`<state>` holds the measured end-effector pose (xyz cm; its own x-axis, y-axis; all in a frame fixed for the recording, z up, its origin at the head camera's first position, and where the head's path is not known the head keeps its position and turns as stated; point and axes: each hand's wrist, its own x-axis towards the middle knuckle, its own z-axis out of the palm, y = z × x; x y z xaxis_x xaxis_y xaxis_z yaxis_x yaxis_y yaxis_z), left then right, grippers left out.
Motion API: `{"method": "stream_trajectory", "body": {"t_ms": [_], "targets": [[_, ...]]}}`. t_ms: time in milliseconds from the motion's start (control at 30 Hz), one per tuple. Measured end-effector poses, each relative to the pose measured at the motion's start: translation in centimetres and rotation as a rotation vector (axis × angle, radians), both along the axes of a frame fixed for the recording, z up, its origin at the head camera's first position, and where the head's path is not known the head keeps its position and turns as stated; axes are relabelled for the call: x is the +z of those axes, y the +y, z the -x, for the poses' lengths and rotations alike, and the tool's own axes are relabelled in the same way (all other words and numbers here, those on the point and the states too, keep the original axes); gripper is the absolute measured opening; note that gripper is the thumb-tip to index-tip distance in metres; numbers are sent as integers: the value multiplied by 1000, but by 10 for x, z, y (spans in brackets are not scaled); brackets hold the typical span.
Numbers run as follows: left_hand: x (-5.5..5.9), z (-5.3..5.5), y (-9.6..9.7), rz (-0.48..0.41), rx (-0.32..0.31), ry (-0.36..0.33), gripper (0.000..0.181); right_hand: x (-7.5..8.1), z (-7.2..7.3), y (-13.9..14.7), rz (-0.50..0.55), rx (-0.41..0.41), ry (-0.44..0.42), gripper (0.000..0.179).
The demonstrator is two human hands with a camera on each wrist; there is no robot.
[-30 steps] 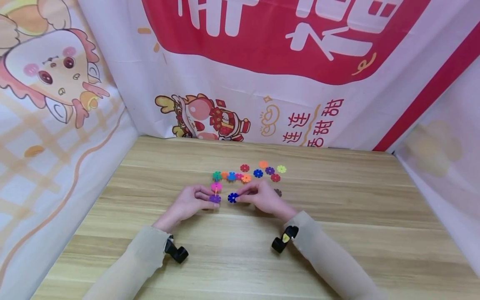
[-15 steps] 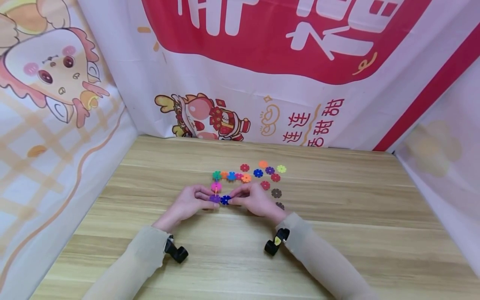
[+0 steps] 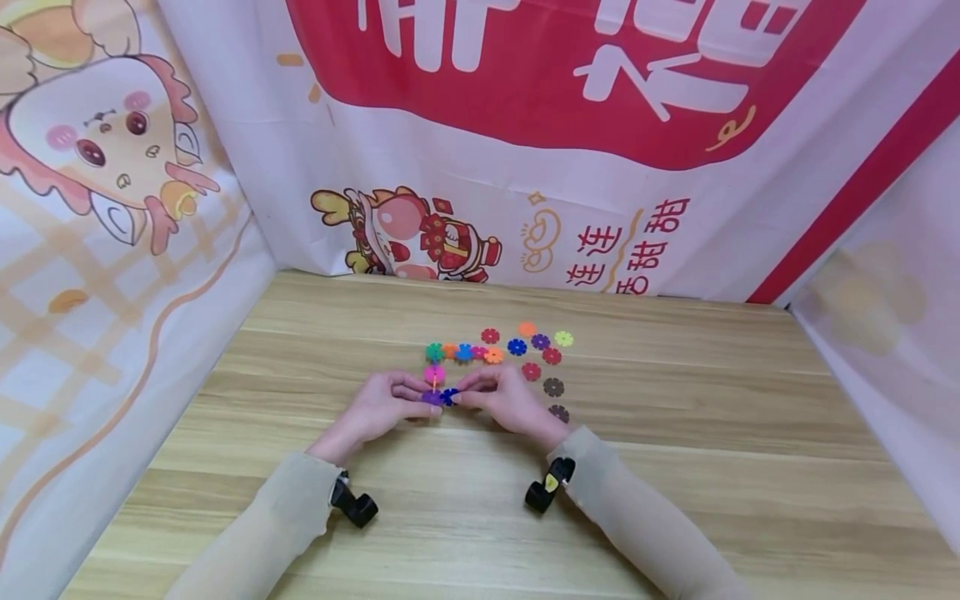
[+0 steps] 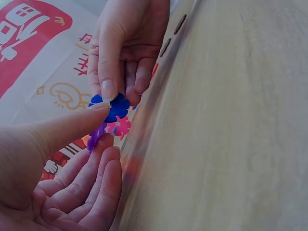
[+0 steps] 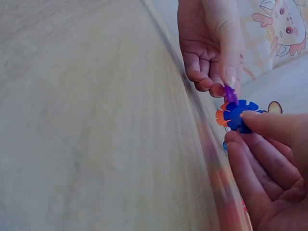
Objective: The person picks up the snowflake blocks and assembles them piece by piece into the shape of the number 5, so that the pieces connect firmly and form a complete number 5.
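Left hand [image 3: 380,408] pinches purple disc [image 5: 231,95]; right hand [image 3: 508,402] pinches blue disc [image 5: 236,117] crosswise against it, presumably so they mesh.

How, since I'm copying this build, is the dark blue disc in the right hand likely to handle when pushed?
The dark blue disc is probably stiff: it looks flat under the thumb. It's likely light, since the right hand holds it in just a fingertip pinch. Its notched rim may catch on the purple disc rather than slide past.
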<state>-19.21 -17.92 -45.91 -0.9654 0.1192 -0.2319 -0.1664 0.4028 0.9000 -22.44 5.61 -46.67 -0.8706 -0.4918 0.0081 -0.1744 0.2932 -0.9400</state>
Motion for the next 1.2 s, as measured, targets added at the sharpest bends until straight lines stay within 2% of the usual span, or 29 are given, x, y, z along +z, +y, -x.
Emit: {"method": "stream_trajectory", "body": {"t_ms": [33, 300, 800, 1033, 1200], "targets": [[1, 0, 0, 0, 2, 1, 49, -4, 2, 0, 11, -3, -4, 8], [5, 0, -1, -27, 1, 10, 49, -5, -1, -3, 86, -44, -20, 13], [6, 0, 0, -41, 17, -4, 49, -7, -4, -7, 91, -88, -83, 9], [5, -1, -2, -29, 13, -10, 50, -9, -3, -6, 98, -65, -78, 11], [5, 0, -2, -25, 10, -10, 51, -6, -1, 0, 83, -31, -82, 24]]}}
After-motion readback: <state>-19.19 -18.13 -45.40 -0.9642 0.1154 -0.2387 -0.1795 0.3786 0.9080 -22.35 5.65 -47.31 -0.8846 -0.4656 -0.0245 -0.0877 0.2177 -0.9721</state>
